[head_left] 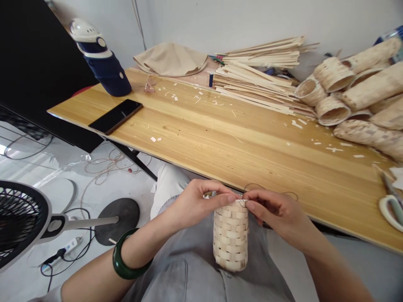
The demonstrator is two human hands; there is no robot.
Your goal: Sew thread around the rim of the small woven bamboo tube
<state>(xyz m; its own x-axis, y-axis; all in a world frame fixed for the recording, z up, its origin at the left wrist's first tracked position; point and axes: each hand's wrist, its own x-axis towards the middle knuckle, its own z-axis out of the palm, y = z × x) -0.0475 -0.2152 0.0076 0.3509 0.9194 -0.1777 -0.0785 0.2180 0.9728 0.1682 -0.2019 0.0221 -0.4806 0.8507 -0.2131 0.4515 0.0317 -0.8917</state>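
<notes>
A small woven basket (231,241) of pale wood strips stands upright against my lap, its rim just below the table's front edge. With thumb and fingers, my left hand (206,199) pinches the left and back of that rim. At the rim's right side my right hand (275,205) is closed, thumb against fingertips, where dark stitches show. A thin dark thread (256,184) loops up behind the right hand and over the table edge. Whether a needle is between the right fingers is hidden.
On the wooden table (195,130) lie a phone (116,116), a blue bottle (107,71), a thread spool (210,79), wood strips (255,88), bark-like tubes (333,111) and scissors (392,205). A fan (22,222) stands at the lower left, with cords on the floor.
</notes>
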